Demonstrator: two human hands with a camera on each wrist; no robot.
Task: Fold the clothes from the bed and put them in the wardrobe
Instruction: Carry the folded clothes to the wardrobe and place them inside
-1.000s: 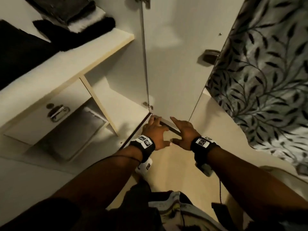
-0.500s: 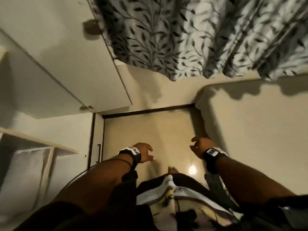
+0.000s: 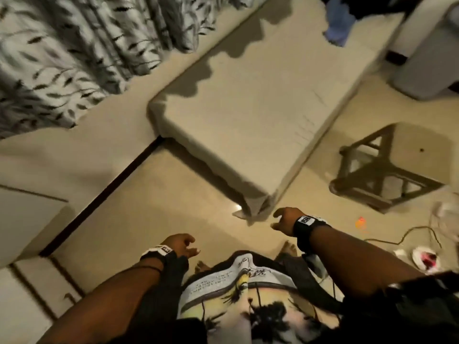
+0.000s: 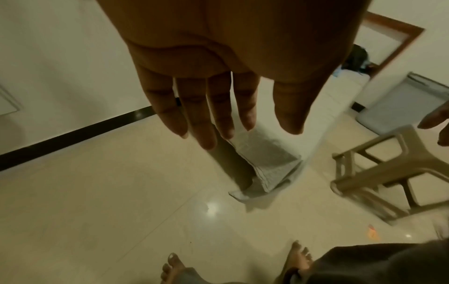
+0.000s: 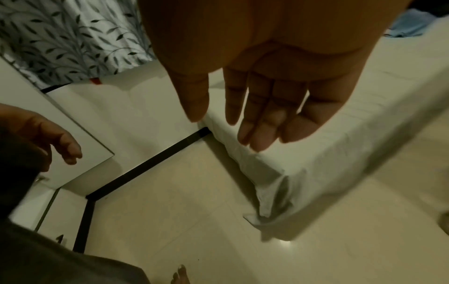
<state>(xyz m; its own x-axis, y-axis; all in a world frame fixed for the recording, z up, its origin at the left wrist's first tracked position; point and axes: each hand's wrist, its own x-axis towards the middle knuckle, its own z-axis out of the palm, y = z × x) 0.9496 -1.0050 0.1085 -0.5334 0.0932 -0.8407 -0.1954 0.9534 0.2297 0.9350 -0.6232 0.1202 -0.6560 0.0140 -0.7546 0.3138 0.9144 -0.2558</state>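
While head view blurs, wrist views show hands [image 4: 218, 57] empty.

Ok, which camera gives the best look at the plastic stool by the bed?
The head view: the plastic stool shows whole, seat and legs, right of the bed. The left wrist view catches only part of it at the right edge. The right wrist view misses it.

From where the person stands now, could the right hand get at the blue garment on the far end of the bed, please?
Probably not yet. The right hand hangs empty near the bed's near corner, while the blue garment lies at the far end. The floor alongside looks free for walking closer.
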